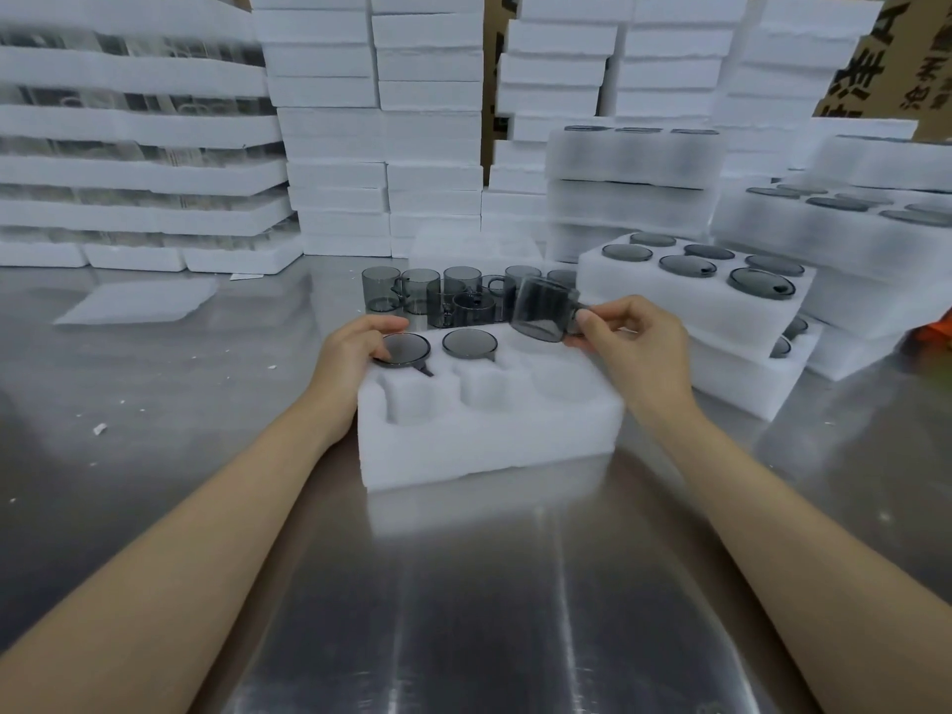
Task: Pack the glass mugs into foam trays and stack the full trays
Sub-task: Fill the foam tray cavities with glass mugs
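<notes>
A white foam tray (484, 445) with six pockets lies on the steel table in front of me. Two grey glass mugs sit in its far row: one at far left (404, 348), one in the far middle (470, 343). My left hand (355, 353) rests on the tray's far left corner, fingers curled at the far-left mug's rim. My right hand (631, 337) pinches a third grey mug (543, 309) by its handle, tilted above the far right pocket. Several loose mugs (443, 296) stand behind the tray.
Full trays of mugs (690, 296) are stacked at the right, more behind them (633, 162). Tall stacks of foam blocks (381, 121) fill the back and left. A loose foam sheet (139, 301) lies at the left. Cardboard boxes (886, 54) stand at the far right.
</notes>
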`<state>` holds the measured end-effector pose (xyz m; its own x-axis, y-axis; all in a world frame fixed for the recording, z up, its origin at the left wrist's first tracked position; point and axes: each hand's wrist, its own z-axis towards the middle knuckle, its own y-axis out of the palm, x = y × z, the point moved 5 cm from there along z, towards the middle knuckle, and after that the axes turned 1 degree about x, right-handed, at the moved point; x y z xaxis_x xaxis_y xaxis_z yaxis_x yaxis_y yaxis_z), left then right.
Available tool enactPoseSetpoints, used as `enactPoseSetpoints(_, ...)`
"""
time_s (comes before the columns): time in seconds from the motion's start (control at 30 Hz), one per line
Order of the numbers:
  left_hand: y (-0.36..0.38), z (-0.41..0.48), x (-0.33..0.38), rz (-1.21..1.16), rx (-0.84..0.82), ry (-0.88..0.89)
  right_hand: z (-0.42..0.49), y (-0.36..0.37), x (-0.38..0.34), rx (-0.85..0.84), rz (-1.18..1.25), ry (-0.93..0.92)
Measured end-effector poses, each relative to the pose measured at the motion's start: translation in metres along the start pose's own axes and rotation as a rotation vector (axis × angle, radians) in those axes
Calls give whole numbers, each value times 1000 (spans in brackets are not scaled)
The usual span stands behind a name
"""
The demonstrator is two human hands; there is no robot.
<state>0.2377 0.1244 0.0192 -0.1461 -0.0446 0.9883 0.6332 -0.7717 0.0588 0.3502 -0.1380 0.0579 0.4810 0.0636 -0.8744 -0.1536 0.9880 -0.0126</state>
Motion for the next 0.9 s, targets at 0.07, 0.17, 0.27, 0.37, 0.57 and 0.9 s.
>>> enactPoseSetpoints(0.07, 0, 0, 0, 0, -2, 5, -2, 2, -3, -21, -103, -32)
enactPoseSetpoints(0.17, 0, 0, 1, -6, 1, 6, 1, 1, -5, -58, -241, -52)
enactPoseSetpoints(0.27, 0, 0, 1, -4, 1, 4, 3, 0, -3, -97, -334, -26)
enactPoseSetpoints(0.37, 0, -1, 2, -1, -1, 8, 1, 1, -4, -79, -347, -48)
enactPoseSetpoints(0.57, 1, -2, 2, -4, -2, -2, 0, 4, -11, -80, -426, -132)
enactPoseSetpoints(0.9, 1, -3, 3, 19, -1, 5, -1, 4, -12, -45, -472, -183)
